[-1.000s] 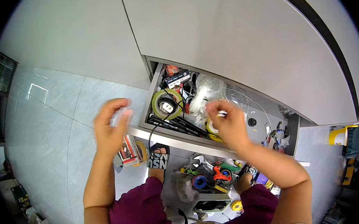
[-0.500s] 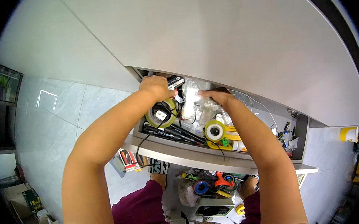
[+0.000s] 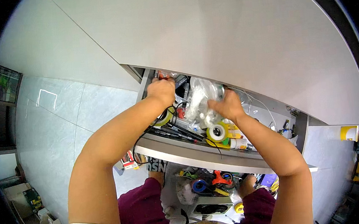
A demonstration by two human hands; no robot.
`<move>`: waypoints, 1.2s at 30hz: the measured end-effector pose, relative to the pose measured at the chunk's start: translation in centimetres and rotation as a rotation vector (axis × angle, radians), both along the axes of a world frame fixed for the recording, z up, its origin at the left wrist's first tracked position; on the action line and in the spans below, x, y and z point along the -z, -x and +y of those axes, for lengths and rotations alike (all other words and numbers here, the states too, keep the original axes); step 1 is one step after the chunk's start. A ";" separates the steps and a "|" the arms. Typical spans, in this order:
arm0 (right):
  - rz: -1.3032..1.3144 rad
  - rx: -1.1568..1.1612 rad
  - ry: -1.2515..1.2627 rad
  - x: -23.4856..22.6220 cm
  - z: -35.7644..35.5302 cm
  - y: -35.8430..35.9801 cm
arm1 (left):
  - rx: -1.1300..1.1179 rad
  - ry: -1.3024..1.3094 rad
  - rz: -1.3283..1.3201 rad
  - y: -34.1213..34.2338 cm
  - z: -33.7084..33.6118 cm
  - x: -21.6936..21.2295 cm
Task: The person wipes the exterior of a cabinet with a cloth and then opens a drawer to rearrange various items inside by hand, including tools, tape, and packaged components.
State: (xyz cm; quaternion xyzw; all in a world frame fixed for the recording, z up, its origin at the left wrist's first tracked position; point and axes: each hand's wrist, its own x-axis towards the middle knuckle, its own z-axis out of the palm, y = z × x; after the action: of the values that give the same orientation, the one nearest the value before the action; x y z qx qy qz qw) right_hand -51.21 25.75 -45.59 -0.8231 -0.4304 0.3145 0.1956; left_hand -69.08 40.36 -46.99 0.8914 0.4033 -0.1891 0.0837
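Observation:
A pulled-out drawer (image 3: 182, 144) full of odds and ends lies under both hands. In its far left corner my left hand (image 3: 161, 91) is curled over the contents, fingertips hidden, beside an orange item (image 3: 164, 74) and dark boxes (image 3: 180, 80); what it holds I cannot make out. My right hand (image 3: 228, 104) grips the side of a crumpled clear plastic bag (image 3: 201, 99) in the middle. In front of the bag stands a roll of yellowish tape (image 3: 217, 133). Another tape roll (image 3: 163, 119) shows partly below my left wrist, with a black cable (image 3: 136, 147) looping over the drawer front.
Several black pens (image 3: 172, 132) lie along the drawer's front. A white cabinet front (image 3: 224, 37) rises just behind the drawer. Below, between my legs, a container holds tools, a blue tape roll (image 3: 199, 186) and a red-orange item (image 3: 220, 178). A red-and-white package (image 3: 129, 160) lies on the floor.
My left hand has shifted slightly right and nearer, uncovering the orange item. My right hand has moved right and closed on the plastic bag, which is lifted and bunched toward it.

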 end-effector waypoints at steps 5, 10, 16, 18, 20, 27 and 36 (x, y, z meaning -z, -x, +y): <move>0.101 0.015 -0.186 0.5 -2.8 0.6 | 0.094 0.002 -0.102 0.6 -0.8 -2.2; 0.081 -0.043 -0.180 -1.4 -5.5 1.1 | 0.130 0.319 -0.516 5.3 -1.3 -8.8; 0.340 0.041 -0.420 -7.5 -6.2 2.9 | -0.647 0.881 -1.093 12.9 -4.2 -13.8; 0.471 0.062 -0.478 -10.2 -5.9 4.4 | -0.719 0.843 -1.209 15.6 -5.8 -13.8; 0.570 0.076 -0.475 -11.3 -6.1 5.7 | -0.728 0.881 -1.366 17.8 -7.1 -12.8; 0.582 -0.118 -0.693 -12.7 -3.8 14.5 | -0.688 1.180 -2.010 25.5 -9.1 -7.8; 0.822 -0.484 -0.378 -4.9 -3.6 31.6 | -0.382 1.480 -2.273 37.0 -9.6 -0.7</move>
State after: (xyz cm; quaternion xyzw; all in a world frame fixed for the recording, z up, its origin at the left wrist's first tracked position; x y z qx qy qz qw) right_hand -82.85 22.12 -40.67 -0.4585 -0.5454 0.5651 0.4158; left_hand -106.07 30.74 -46.25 0.2325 0.0342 0.4849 0.8424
